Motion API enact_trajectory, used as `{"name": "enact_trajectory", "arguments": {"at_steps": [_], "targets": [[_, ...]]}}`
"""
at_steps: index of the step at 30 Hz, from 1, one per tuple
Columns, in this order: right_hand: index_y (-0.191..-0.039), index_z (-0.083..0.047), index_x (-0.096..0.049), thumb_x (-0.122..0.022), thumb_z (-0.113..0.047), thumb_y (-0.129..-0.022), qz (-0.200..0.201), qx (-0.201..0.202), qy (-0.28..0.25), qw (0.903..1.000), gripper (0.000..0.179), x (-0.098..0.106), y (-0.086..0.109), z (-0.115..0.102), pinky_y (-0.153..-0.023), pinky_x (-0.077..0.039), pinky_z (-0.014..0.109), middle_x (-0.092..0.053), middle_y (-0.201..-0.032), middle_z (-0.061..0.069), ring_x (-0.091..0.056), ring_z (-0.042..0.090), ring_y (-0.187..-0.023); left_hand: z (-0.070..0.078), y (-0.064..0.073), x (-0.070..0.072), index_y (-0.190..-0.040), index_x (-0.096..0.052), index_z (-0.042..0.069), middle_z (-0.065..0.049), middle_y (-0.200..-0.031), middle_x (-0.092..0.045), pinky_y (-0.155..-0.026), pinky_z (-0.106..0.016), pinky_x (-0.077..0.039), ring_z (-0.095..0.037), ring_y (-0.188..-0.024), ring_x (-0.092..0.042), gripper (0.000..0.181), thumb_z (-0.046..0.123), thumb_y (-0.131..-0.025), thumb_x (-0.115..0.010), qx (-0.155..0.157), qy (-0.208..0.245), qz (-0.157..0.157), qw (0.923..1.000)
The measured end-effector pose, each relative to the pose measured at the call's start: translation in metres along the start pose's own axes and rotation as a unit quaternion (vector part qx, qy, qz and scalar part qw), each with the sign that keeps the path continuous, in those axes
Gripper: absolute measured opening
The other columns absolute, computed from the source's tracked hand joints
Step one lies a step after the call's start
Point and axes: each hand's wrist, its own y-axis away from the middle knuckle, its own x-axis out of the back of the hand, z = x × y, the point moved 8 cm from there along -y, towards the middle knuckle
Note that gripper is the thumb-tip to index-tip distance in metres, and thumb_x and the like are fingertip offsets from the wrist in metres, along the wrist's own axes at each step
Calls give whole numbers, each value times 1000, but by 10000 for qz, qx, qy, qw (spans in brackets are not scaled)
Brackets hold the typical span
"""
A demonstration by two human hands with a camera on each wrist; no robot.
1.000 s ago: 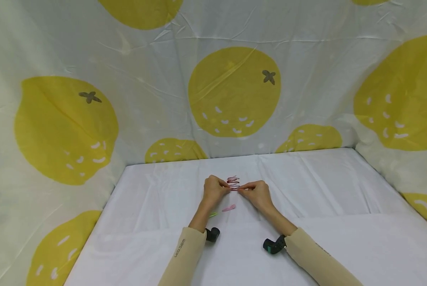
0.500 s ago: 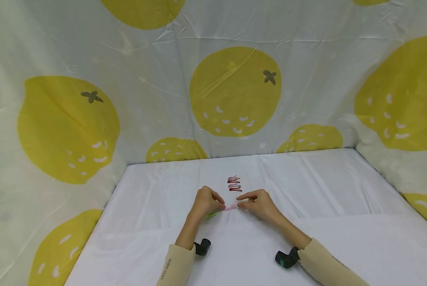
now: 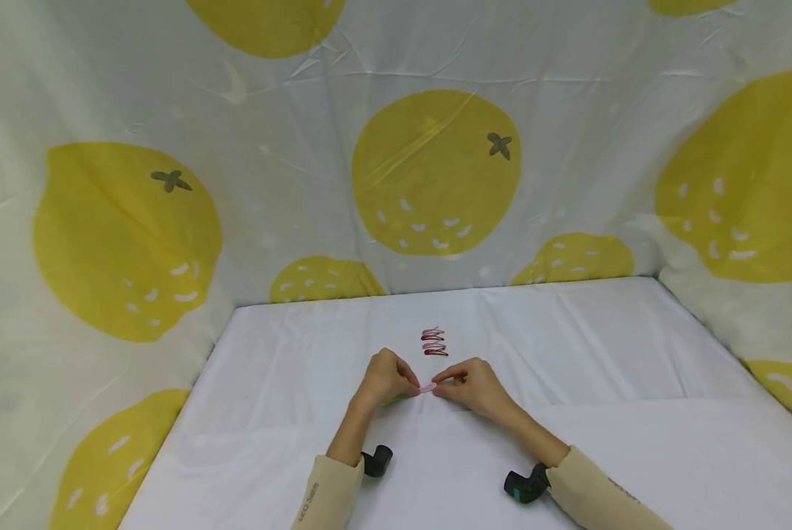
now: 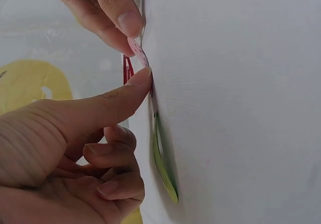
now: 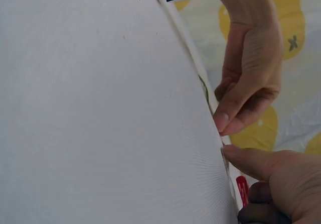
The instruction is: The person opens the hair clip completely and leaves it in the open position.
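A pink snap hair clip (image 3: 427, 387) lies between my two hands, low over the white cloth. My left hand (image 3: 384, 379) pinches one end with thumb and finger. My right hand (image 3: 473, 386) pinches the other end; the left wrist view shows its fingertips on the pink clip (image 4: 139, 52) too. Beneath the left hand lies a green hair clip (image 4: 163, 166), mostly covered by that hand in the head view. Farther back, several red and pink hair clips (image 3: 434, 341) form a column, one behind another. One red clip (image 5: 243, 190) shows past my right fingers.
White cloth (image 3: 568, 353) with light creases covers the table. Behind and at both sides hangs a curtain (image 3: 290, 169) printed with yellow fruit. A black wrist camera (image 3: 377, 461) sits under the left sleeve, and another wrist camera (image 3: 527, 483) under the right.
Both hands have moved from the red and pink column nearer to the body, to the pink clip. The right fingers, apart half a second ago, now close on its end.
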Motion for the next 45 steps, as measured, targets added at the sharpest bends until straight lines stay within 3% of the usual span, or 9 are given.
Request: {"name": "enact_trajectory", "arguments": {"at_steps": [15, 19, 24, 29, 38, 45], "targets": [[-95, -16, -85, -83, -18, -88, -138, 310, -157, 9993, 7, -1, -1, -4, -54, -29, 18, -43, -58, -8, -33, -1, -54, 5, -1, -7, -74, -82, 4, -5, -67, -72, -57, -22, -38, -9, -66, -49, 9, 6, -76, -90, 13, 183, -255, 9995], [-94, -16, -85, -82, -18, -89, -134, 276, -189, 9994, 6, -1, -1, -3, -55, -31, 17, -59, -66, -6, -35, -1, -57, 3, -1, -7, -74, -81, 3, -5, -69, -74, -58, -21, -41, -7, -67, -52, 9, 7, -77, -89, 36, 214, -331, 9992], [-90, -12, -84, -82, -22, -90, -147, -46, -399, 9991, 10, -3, -1, 2, -56, -35, 17, -75, -80, 1, -43, 0, -61, -1, -1, -5, -76, -81, 1, -6, -75, -75, -58, -23, -44, -9, -69, -54, 7, 6, -80, -85, 199, 455, -168, 9986], [-93, -5, -83, -78, -20, -93, -340, -253, -817, 9958, 17, -7, 0, 4, -58, -38, 17, -78, -85, 5, -47, 1, -65, 1, -1, -4, -82, -82, 2, -7, -82, -76, -62, -24, -43, -11, -73, -53, 9, 11, -84, -84, 383, 911, -80, 9951], [-93, -3, -80, -71, -17, -96, -1068, -125, -904, 9901, 17, -14, 2, -2, -67, -40, 18, -74, -87, 5, -50, 3, -74, 11, 0, -3, -86, -82, 3, -6, -88, -77, -67, -24, -46, -10, -78, -58, 9, 13, -85, -84, 147, 1231, -265, 9919], [-92, -7, -80, -71, -19, -95, -353, -728, -991, 9918, 16, -1, -1, 11, -69, -42, 23, -71, -87, -1, -51, 10, -79, 0, 1, 9, -83, -80, 3, -5, -82, -77, -65, -23, -46, -11, -74, -58, 11, 13, -85, -84, 564, 1160, 133, 9916]]}}
